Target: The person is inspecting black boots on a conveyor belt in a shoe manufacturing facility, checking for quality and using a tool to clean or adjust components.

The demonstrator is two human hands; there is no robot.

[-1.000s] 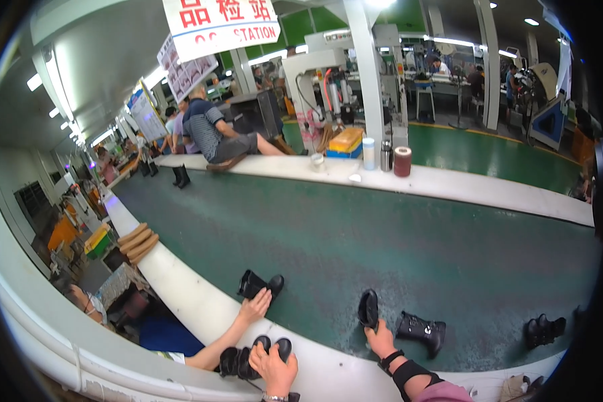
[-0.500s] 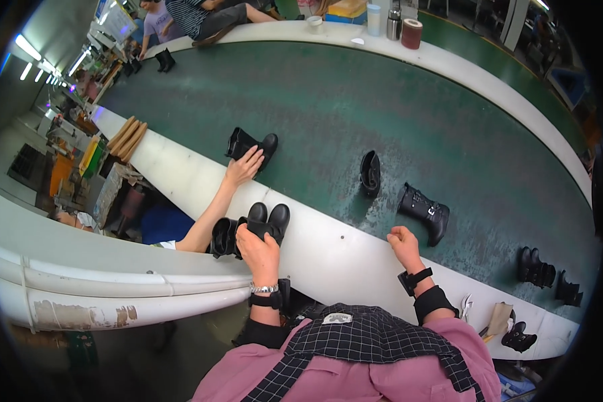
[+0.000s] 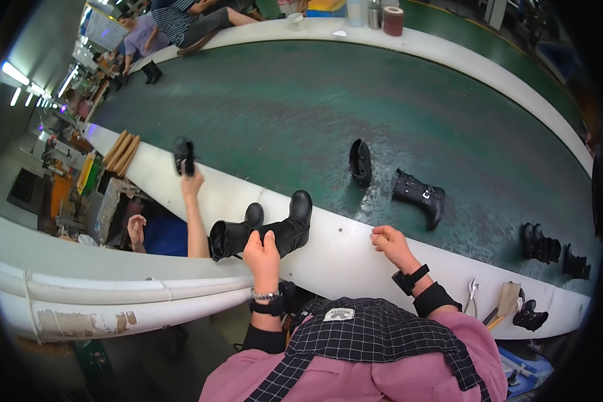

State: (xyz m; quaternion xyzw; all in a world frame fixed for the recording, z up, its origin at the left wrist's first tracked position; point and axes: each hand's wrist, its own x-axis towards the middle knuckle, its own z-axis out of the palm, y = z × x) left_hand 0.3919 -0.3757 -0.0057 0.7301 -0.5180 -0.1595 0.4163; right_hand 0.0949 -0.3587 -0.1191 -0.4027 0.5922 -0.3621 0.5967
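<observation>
My left hand (image 3: pixel 261 256) grips a black ankle boot (image 3: pixel 292 228) by its shaft, above the white table edge. Right beside it, on the left, stands a second black boot (image 3: pixel 229 238), partly hidden behind the held one. My right hand (image 3: pixel 395 248) hovers over the white edge with its fingers curled in and nothing visible in them. Just past it, on the green belt, lies a black buckled boot (image 3: pixel 419 196). A further black boot (image 3: pixel 360 163) sits a little to the left, its opening showing.
At the left, a co-worker's hand (image 3: pixel 192 182) holds a black boot (image 3: pixel 184 155). Tan rods (image 3: pixel 122 153) lie on the white edge. Pliers (image 3: pixel 473 293), a brown piece (image 3: pixel 508 298) and a small black boot (image 3: pixel 530 315) are at the right. More boots (image 3: pixel 540 243) stand on the belt (image 3: pixel 281 107).
My left hand has lifted one boot of the pair and moved it apart from the other. The co-worker has picked the boot off the belt and drawn it left. My right hand moved slightly left.
</observation>
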